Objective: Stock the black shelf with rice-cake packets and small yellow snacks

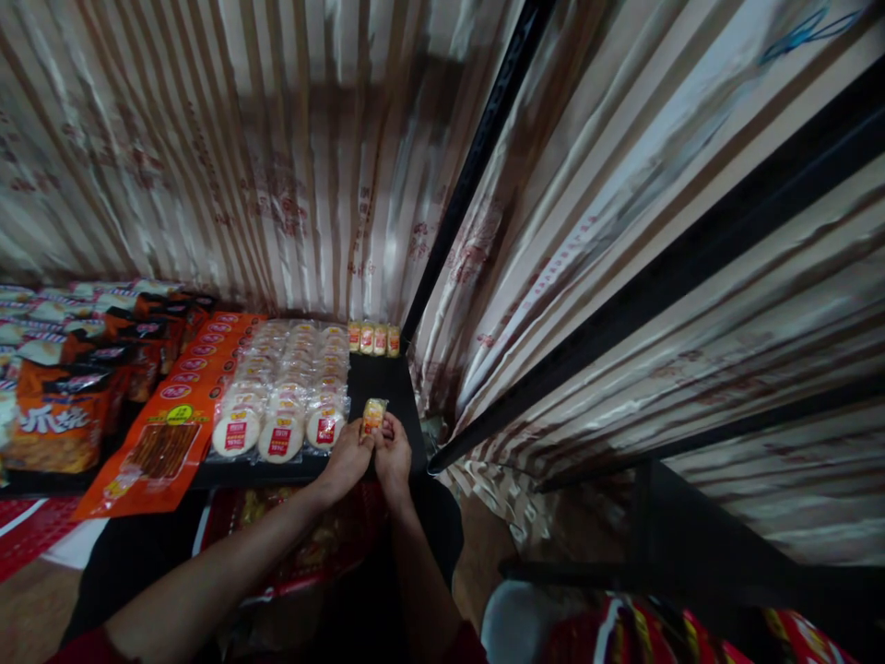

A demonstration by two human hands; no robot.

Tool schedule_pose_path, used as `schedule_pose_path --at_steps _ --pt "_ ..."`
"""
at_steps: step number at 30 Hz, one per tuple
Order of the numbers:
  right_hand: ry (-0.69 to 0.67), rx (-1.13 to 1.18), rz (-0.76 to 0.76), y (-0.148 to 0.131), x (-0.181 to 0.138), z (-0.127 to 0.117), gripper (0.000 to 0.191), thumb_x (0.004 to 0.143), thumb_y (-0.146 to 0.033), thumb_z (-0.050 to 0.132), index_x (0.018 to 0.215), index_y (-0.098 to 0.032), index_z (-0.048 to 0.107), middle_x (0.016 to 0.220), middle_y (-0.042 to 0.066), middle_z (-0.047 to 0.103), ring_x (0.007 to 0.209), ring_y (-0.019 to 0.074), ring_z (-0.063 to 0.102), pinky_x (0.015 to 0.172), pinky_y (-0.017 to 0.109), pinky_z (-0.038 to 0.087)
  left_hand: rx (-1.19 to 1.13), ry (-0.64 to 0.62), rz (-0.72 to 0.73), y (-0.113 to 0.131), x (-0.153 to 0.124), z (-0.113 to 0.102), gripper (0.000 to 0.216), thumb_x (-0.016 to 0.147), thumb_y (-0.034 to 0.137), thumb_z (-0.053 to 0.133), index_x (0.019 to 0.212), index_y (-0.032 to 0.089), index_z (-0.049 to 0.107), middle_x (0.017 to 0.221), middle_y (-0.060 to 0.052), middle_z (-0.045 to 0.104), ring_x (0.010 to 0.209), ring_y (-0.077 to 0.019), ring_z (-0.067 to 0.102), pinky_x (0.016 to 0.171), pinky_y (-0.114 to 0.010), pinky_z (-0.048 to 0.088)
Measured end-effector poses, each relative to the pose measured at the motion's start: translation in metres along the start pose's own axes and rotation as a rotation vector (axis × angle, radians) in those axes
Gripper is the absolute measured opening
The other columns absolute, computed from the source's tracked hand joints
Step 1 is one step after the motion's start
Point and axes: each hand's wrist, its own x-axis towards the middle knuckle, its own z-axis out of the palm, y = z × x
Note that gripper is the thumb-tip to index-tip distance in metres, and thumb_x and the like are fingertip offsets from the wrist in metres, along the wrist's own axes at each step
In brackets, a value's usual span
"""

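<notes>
Between my two hands is a small yellow-and-red wrapped snack packet (374, 415), held upright over the black shelf. My left hand (351, 452) pinches its lower left side, and my right hand (393, 450) grips the lower right. Several like packets (373, 339) stand in a row at the shelf's back right corner. Just left of my hands, round white rice crackers (280, 438) in clear wrappers with red labels lie in overlapping columns.
Orange snack packets (166, 452) overlap left of the crackers, with puffed-snack bags (62, 415) farther left. A black metal post (477, 166) and striped curtain (311, 184) border the black shelf (373, 373). Below sits a red package (297, 544); a white bucket (518, 622) stands lower right.
</notes>
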Motion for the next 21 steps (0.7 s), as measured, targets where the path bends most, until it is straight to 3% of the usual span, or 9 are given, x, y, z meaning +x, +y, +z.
schedule_pose_path --at_steps 14,21 --pt "0.042 -0.057 -0.038 0.003 0.029 0.012 0.039 0.076 -0.023 0.05 0.114 -0.017 0.059 0.106 0.011 0.058 0.087 0.0182 0.061 0.079 0.031 0.052 -0.132 0.026 0.01 0.021 0.018 0.0 0.026 0.085 0.02 0.043 0.104 0.012 0.059 0.101 -0.014 0.065 0.097 -0.0218 0.059 0.087 -0.03 0.043" --pt "0.012 0.016 -0.021 -0.006 0.052 0.02 0.04 0.074 -0.018 0.049 0.113 -0.02 0.059 0.105 0.009 0.058 0.088 0.0179 0.061 0.082 0.03 0.051 -0.202 0.044 -0.03 0.035 0.034 0.0 0.028 0.087 0.018 0.038 0.106 0.008 0.056 0.108 -0.021 0.063 0.101 -0.0271 0.059 0.089 -0.04 0.043"
